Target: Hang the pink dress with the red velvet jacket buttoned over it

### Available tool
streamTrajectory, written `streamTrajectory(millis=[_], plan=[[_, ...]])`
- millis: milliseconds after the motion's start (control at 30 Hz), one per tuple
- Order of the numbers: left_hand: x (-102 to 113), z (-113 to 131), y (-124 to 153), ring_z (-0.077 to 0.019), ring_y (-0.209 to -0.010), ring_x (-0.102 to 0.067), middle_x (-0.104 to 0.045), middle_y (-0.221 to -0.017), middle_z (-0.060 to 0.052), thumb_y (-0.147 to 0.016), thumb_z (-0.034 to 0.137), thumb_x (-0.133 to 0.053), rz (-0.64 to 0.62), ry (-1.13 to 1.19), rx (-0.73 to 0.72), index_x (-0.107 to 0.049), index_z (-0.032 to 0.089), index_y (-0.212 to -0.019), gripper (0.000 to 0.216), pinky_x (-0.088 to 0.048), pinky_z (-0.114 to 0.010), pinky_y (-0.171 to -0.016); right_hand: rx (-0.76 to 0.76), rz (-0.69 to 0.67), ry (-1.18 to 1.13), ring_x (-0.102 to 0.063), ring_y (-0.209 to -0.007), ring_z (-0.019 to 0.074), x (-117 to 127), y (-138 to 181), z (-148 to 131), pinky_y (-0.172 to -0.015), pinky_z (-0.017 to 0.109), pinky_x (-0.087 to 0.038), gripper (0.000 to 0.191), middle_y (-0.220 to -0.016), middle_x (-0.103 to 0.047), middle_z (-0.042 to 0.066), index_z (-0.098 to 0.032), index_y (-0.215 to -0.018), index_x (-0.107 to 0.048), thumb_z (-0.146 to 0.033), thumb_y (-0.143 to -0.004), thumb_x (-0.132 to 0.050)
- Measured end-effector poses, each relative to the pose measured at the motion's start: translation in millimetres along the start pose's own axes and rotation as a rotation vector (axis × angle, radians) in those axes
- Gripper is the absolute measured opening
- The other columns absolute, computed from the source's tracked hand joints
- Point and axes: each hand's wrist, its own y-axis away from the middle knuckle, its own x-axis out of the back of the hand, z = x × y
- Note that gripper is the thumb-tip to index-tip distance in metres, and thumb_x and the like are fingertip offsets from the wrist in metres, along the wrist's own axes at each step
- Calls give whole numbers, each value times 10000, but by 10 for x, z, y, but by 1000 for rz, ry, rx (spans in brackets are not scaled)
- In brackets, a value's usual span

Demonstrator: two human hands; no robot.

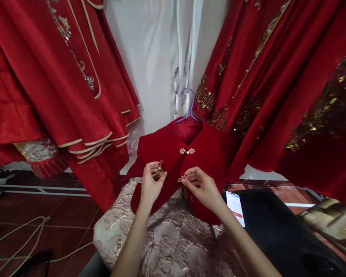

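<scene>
A red velvet jacket [158, 148] hangs on a purple hanger [189, 109], its lower part over shiny pinkish fabric [173, 238]. At its neck, a pearl flower clasp [187, 151] joins the two front edges. My left hand [152, 182] is closed around a gold ornament with red and clear stones [160, 169], apparently a brooch, held in front of the jacket's left panel. Between thumb and fingers, my right hand [200, 186] pinches a small pearl flower clasp piece [183, 177] with a gold loop, at the jacket's front edge. The fingers partly hide both pieces.
Red embroidered garments [83, 96] hang at left, and red sequined ones [276, 96] at right. White cabinet doors [144, 57] stand behind. A lit phone [235, 208] lies on a black surface [271, 231] at right. A pale cable [42, 231] loops over the tiled floor.
</scene>
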Motion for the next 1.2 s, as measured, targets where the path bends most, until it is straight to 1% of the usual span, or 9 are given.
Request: streamTrajectory(millis=[67, 133, 267, 400, 500, 633, 767, 1033, 1200], plan=[[-12, -54, -26, -147, -872, -610, -606, -990, -55, -708, 248, -702, -51, 165, 85, -528, 190, -1035, 375, -515, -325, -824, 9, -12, -14, -647, -741, 145, 14, 8, -3, -675, 272, -533, 243, -816, -664, 26, -203, -936, -565, -387, -807, -656], [-25, -65, -34, -139, -877, -624, -623, -981, -57, -703, 250, -702, -58, 248, 121, -539, 180, -1013, 357, -518, -314, -839, 21, -21, -52, -651, -770, 146, -6, -3, 2, -697, 273, -539, 241, -842, -664, 31, -206, -951, -566, -387, -815, -648], [-26, -29, -34, -149, -911, -643, -660, -997, -73, -700, 232, -693, -71, 288, 124, -589, 161, -965, 293, -515, -320, -886, 80, -30, -119, -654, -850, 154, -182, -159, 16, -728, 277, -551, 222, -913, -664, 42, -217, -979, -549, -372, -837, -620], [-23, 13, -32, -171, -941, -659, -686, -1029, -96, -705, 226, -685, -72, 331, 147, -621, 143, -978, 292, -520, -340, -906, 179, 12, -31, -647, -807, 145, -431, -424, 58, -704, 269, -552, 154, -889, -660, 40, -213, -957, -556, -326, -855, -581], [-33, 46, -18, -186, -988, -658, -685, -1088, -118, -720, 231, -683, -60, 336, 155, -633, 134, -1023, 322, -508, -360, -944, 193, 43, -5, -642, -791, 142, -534, -529, 100, -700, 264, -553, 131, -869, -654, 37, -208, -951, -558, -303, -861, -560], [-42, 59, -4, -200, -994, -663, -691, -1098, -132, -711, 257, -711, -33, 335, 173, -650, 123, -1025, 346, -508, -378, -954, 201, 88, -14, -641, -827, 150, -551, -489, 132, -710, 267, -556, 152, -887, -654, 44, -208, -957, -564, -331, -869, -549], [-40, 54, 0, -199, -967, -675, -697, -1091, -133, -712, 269, -719, -30, 354, 196, -662, 116, -1014, 343, -522, -364, -927, 198, 145, -72, -642, -843, 152, -564, -445, 152, -715, 266, -558, 195, -917, -659, 53, -205, -986, -561, -361, -869, -554], [-72, 29, 62, -194, -918, -684, -712, -1020, -111, -770, 291, -677, 30, 224, 78, -693, 135, -980, 262, -541, -336, -871, 207, 104, -50, -642, -825, 151, -587, -490, 182, -706, 265, -561, 170, -894, -657, 40, -216, -955, -578, -353, -857, -564], [-91, -44, 78, -186, -887, -691, -718, -999, -92, -774, 257, -656, 64, 168, 54, -703, 158, -975, 229, -544, -330, -854, 208, 86, -47, -654, -831, 156, -567, -467, 172, -691, 262, -563, 163, -890, -668, 39, -220, -942, -583, -356, -856, -558]])
